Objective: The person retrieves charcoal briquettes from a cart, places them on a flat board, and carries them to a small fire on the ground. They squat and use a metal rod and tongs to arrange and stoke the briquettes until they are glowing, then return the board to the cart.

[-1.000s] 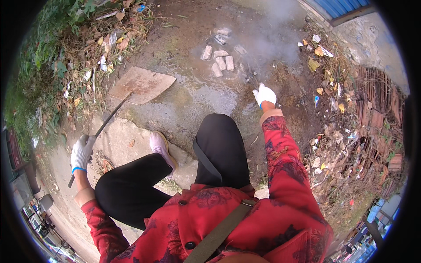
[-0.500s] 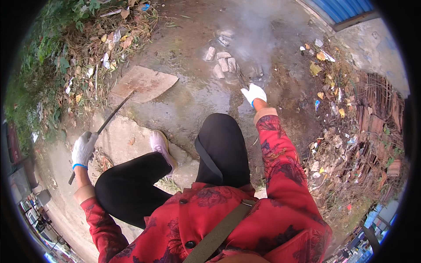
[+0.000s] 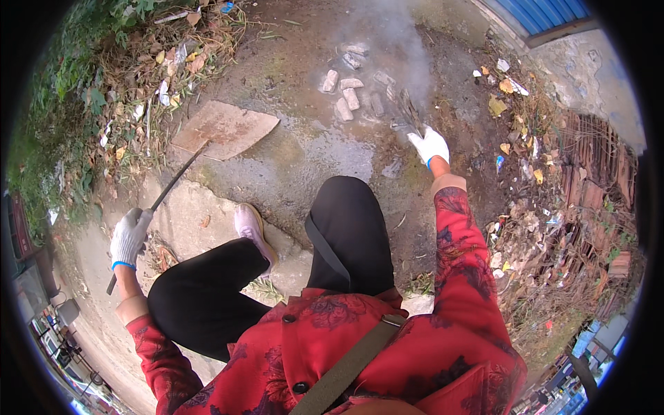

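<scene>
1. Far left, a weedy bank [image 3: 76, 104] strewn with dry leaves and scraps of litter slopes down to damp, patchy concrete ground [image 3: 311, 159] – this is outdoors.
2. The left hand [image 3: 130, 236], in a white work glove, is closed around the long dark handle of a shovel [image 3: 225, 128]; its rusty flat blade rests on the ground beside the bank, well ahead of the hand.
3. A pink shoe [image 3: 250, 228] stands on a pale slab, black trouser legs bent on both sides of it.
4. Centre top, a cluster of pale bricks [image 3: 344, 93] lies under drifting grey smoke [image 3: 394, 34].
5. The right hand [image 3: 429, 145], also gloved, reaches to charred sticks [image 3: 408, 111] just beside the bricks – whether its fingers clasp one I cannot tell through the haze.
6. Right, a heap of rubble and dead twigs [image 3: 553, 214]; a blue corrugated sheet [image 3: 546, 12] is cut off by the rim.
</scene>
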A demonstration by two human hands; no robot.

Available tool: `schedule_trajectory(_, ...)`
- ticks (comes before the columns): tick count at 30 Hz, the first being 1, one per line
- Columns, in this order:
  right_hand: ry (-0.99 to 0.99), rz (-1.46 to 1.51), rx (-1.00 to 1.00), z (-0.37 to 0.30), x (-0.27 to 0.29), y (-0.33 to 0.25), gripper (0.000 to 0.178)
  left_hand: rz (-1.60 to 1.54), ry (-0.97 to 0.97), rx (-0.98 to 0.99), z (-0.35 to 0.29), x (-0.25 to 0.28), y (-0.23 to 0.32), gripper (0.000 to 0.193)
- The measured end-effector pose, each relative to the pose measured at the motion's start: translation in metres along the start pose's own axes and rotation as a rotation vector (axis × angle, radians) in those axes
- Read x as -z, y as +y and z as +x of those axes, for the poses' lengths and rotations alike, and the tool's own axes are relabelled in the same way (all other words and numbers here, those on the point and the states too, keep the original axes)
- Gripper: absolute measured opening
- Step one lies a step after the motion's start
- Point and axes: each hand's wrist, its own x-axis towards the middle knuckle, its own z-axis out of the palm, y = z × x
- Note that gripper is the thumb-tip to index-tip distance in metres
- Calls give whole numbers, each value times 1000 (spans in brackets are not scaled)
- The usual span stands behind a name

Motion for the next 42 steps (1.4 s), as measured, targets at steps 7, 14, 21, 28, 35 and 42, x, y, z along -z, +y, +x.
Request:
schedule_trajectory(7, -230, -183, 96, 11, -22, -10, 55, 38, 19, -18, 0, 0, 1, 43)
schedule_trajectory(14, -168, -299, -64, -9, 6, -23, 65, 46, 13, -21, -4, 0, 6, 42)
schedule_trajectory(21, -195, -207, 140, -2, -45, -70, 59, 94, 36, -54, -11, 1, 17, 42)
schedule_trajectory(28, -205, -363, -10, -21, 9, -37, 67, 56, -26, -9, -14, -2, 15, 43)
schedule_trajectory(35, -231, -343, 228, -38, -47, -83, 64, 100, -10, -48, -13, 0, 19, 43)
schedule_trajectory(42, -288, -170, 86, -32, -9, -39, 60, 128, -6, -104, -12, -6, 11, 43)
